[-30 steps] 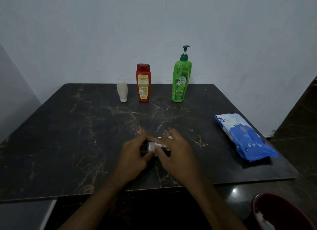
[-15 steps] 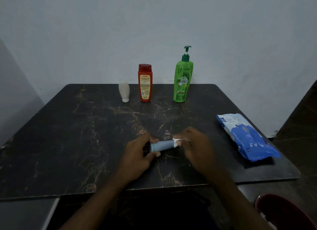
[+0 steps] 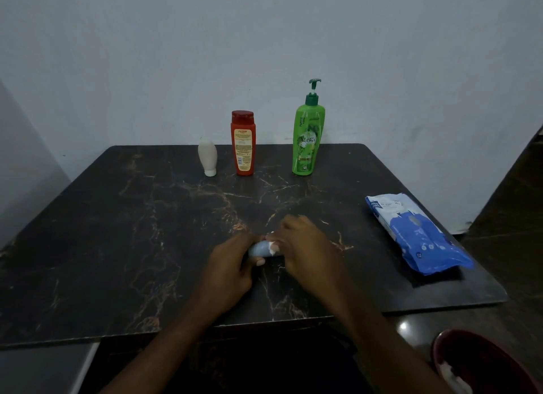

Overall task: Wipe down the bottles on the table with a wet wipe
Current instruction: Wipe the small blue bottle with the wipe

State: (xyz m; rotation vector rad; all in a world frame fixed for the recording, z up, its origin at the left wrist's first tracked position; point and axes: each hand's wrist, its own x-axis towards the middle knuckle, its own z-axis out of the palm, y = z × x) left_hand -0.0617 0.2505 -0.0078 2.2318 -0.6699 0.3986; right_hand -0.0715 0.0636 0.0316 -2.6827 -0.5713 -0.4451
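Hands meet low over the worktop [image 3: 147, 246]. Left hand [image 3: 226, 271] clamps a small blue bottle [image 3: 260, 249], long axis pointing right. Right hand [image 3: 305, 251] pinches the wet wipe [image 3: 273, 248] against its free end.

Both forearms reach forward, left hand [image 3: 227, 271] and right hand [image 3: 305, 251] meeting, fingers [image 3: 260, 261] curled closed.
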